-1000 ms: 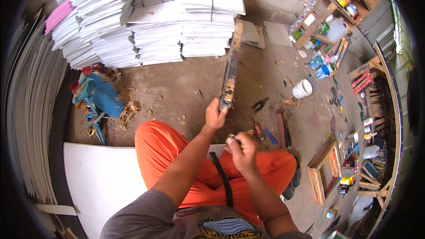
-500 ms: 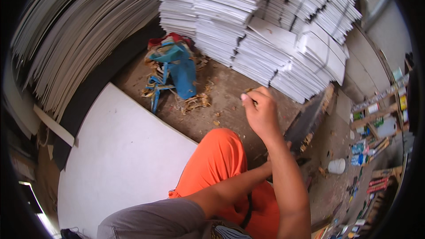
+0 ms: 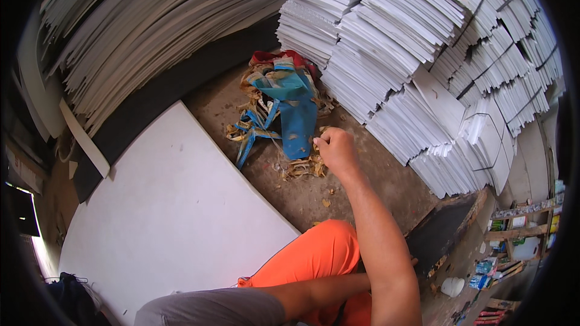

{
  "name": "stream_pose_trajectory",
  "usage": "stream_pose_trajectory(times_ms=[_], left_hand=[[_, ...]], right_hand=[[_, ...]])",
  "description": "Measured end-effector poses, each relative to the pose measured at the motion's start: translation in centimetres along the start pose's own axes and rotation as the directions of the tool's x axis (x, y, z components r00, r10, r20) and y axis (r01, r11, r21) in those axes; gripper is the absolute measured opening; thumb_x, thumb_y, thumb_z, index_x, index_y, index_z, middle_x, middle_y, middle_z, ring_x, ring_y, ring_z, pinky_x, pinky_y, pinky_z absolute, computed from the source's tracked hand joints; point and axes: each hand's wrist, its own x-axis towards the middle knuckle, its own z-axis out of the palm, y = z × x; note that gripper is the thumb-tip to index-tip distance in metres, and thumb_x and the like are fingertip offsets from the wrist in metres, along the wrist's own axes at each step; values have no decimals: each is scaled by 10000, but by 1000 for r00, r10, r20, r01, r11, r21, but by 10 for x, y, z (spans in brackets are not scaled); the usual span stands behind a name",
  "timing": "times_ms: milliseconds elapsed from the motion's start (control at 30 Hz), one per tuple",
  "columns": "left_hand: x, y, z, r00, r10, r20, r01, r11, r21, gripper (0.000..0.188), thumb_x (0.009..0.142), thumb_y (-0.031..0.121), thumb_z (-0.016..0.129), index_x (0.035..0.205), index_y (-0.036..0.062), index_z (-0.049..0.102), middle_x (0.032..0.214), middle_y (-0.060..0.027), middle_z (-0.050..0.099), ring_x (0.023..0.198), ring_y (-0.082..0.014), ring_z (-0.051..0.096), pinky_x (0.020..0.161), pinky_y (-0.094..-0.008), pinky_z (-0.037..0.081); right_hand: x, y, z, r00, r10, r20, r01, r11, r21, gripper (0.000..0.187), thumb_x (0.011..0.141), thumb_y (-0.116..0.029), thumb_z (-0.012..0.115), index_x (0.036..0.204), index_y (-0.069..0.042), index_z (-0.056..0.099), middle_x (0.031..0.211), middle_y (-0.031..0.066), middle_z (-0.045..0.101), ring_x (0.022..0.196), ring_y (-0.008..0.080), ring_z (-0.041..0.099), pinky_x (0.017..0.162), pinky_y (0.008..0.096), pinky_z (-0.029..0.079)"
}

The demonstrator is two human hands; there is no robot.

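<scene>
My right hand [image 3: 337, 151] is closed in a pinch above the floor, by the right side of a heap of blue strips and cloth [image 3: 299, 122]. A small yellowish bit shows at its fingers, too small to name. Dry yellow-brown scraps [image 3: 305, 169] lie beneath the heap. My left forearm [image 3: 326, 293] crosses under my right arm, over my orange-clad knee. Behind the right forearm the left hand is mostly hidden; only a fingertip [image 3: 414, 261] shows beside a dark board [image 3: 446, 229].
A large white sheet [image 3: 181, 199] lies to my left. Tall stacks of white sheets [image 3: 386, 42] stand ahead and right, and long curved sheets [image 3: 175, 30] at far left. A white cup [image 3: 452, 287] and a cluttered wooden shelf [image 3: 521, 231] are at the right.
My view has shifted, so the stacks and heap appear farther right. The right hand has moved closer to the heap, still pinched. Less of the left hand shows behind the right forearm.
</scene>
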Motion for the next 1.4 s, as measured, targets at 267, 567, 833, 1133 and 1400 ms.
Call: stream_pose_trajectory(times_ms=[267, 567, 833, 1133, 1400], left_hand=[[0, -1, -24, 999, 25, 40, -23, 998, -54, 608, 850, 255, 738, 1380, 23, 552, 1358, -213, 586, 1227, -420, 580, 1036, -500, 465], [0, -3, -27, 998, 35, 48, -32, 997, -77, 587, 831, 256, 754, 1340, 26, 574, 1290, -219, 612, 1177, -431, 596, 999, -504, 479], [-8, 2, -24, 997, 52, 55, -47, 995, -89, 568, 814, 256, 769, 1304, 29, 593, 1230, -225, 635, 1132, -442, 610, 966, -507, 491], [-13, -2, -20, 990, 111, 91, -96, 983, -155, 547, 795, 257, 785, 1264, 32, 615, 1162, -232, 661, 1081, -453, 625, 929, -510, 505], [13, 18, -55, 981, 191, 36, -175, 949, -264, 528, 778, 257, 799, 1228, 35, 634, 1101, -237, 684, 1036, -464, 639, 896, -513, 517]], right_hand=[[41, 18, 14, 900, -411, -145, 404, 911, -77, 300, 882, 38, 653, 1174, -15, 701, 1196, 199, 688, 1142, 386, 665, 952, 461, 547], [21, 11, 1, 956, -223, -189, 141, 917, -373, 115, 816, -69, 805, 916, -60, 747, 1057, 145, 742, 935, 369, 687, 788, 461, 536], [12, 10, 0, 988, -121, -100, 93, 964, -250, 446, 934, -185, 745, 1367, -200, 635, 1159, 142, 752, 975, 373, 718, 833, 489, 563], [-36, 8, -58, 974, -78, -215, 11, 955, -297, 487, 950, -310, 732, 1391, -124, 642, 1094, 177, 769, 1028, 371, 735, 884, 495, 575], [-212, 49, -211, 847, 111, -520, -248, 948, -201, 382, 924, -304, 780, 1219, -63, 742, 973, 145, 788, 868, 274, 771, 789, 383, 593]])
